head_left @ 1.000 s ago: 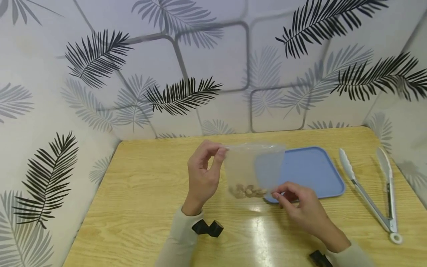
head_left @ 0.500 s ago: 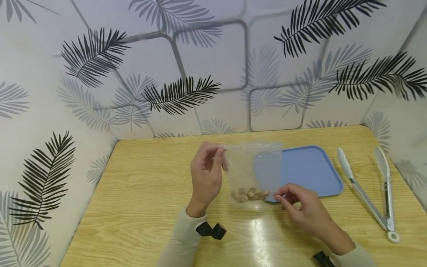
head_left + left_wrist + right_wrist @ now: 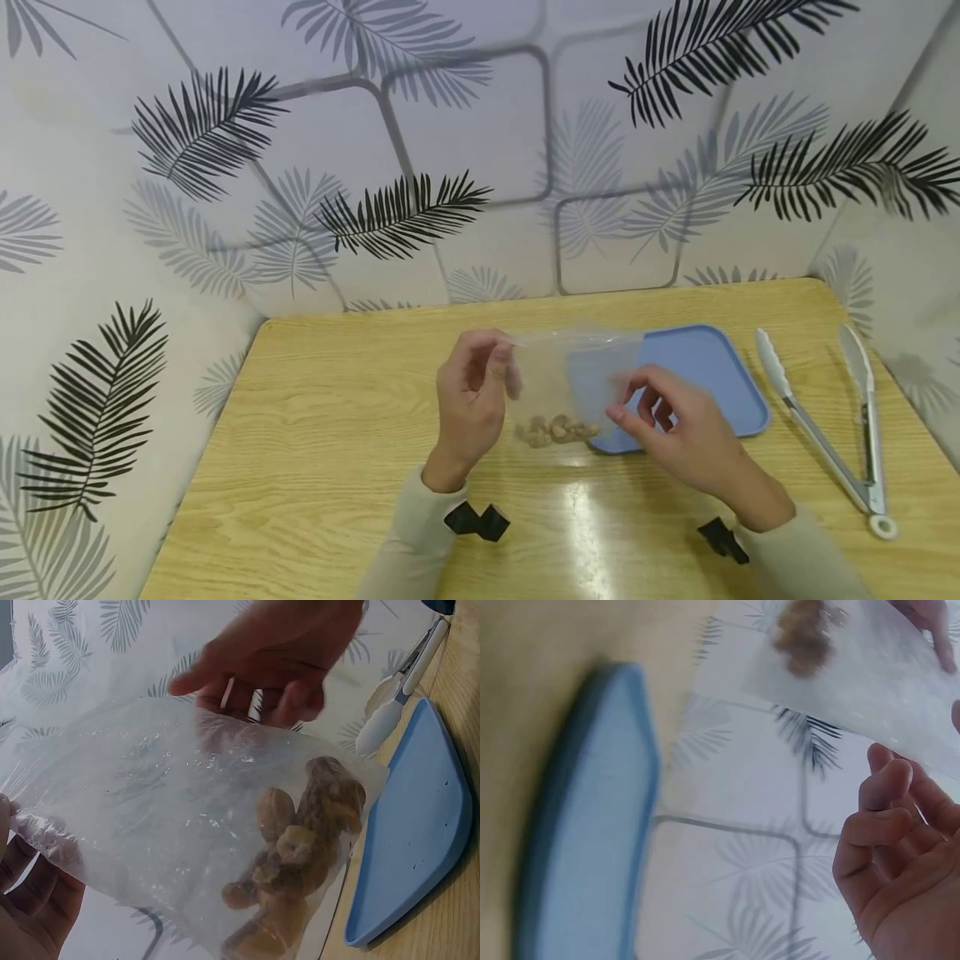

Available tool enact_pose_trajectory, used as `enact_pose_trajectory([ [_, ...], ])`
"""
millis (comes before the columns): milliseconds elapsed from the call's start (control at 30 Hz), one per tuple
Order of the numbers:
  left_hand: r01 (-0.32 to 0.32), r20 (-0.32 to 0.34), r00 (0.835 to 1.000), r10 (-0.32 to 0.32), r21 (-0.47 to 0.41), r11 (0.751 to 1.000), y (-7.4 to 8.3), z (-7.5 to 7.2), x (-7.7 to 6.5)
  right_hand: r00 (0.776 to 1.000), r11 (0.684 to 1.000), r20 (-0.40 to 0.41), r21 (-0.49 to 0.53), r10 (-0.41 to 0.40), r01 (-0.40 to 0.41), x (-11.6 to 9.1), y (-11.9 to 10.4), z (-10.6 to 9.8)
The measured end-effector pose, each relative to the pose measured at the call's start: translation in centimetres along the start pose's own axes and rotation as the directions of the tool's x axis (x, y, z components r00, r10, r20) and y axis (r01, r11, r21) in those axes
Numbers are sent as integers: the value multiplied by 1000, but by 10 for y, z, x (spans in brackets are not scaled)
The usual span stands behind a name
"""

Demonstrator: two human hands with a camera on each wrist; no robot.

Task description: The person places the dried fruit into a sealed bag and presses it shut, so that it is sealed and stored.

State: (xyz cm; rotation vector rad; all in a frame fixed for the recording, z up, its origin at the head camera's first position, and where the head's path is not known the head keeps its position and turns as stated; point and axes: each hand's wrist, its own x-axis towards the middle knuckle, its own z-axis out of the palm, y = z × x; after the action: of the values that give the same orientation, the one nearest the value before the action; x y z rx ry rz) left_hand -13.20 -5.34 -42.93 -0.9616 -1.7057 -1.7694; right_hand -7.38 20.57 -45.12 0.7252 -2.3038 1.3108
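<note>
A clear plastic bag hangs upright over the table, its top side level and wrinkled. In its bottom lie several brown, lumpy pieces that look like small mushrooms. My left hand pinches the bag's upper left corner between thumb and fingers. At the bag's right side is my right hand, thumb and fingers bent and apart. Some of its fingertips show through the plastic at the bag's edge in the left wrist view. The right wrist view has that hand close by the bag with loosely bent fingers.
Behind the bag and right hand lies a blue tray on the wooden table. Metal tongs with pale tips lie spread at the right. A leaf-patterned wall stands along the table's back edge.
My right hand has let go of the bag's lower right corner and moved up along its right side. My left hand keeps its corner and has shifted slightly right.
</note>
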Motion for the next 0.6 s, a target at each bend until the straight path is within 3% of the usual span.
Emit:
enact_pose_trajectory([
  [133, -10, 18, 1000, 10, -6, 1000, -2, 0, -3, 996, 997, -58, 22, -74, 75, 23, -5, -8],
  [300, -15, 56, 998, 15, -10, 1000, -4, -1, -6, 986, 987, -111, 83, -126, 136, 38, -9, -12],
  [600, 74, 61, 995, -75, 10, 997, 4, -6, -10, 963, 966, -161, 113, -215, 235, 44, -10, -9],
])
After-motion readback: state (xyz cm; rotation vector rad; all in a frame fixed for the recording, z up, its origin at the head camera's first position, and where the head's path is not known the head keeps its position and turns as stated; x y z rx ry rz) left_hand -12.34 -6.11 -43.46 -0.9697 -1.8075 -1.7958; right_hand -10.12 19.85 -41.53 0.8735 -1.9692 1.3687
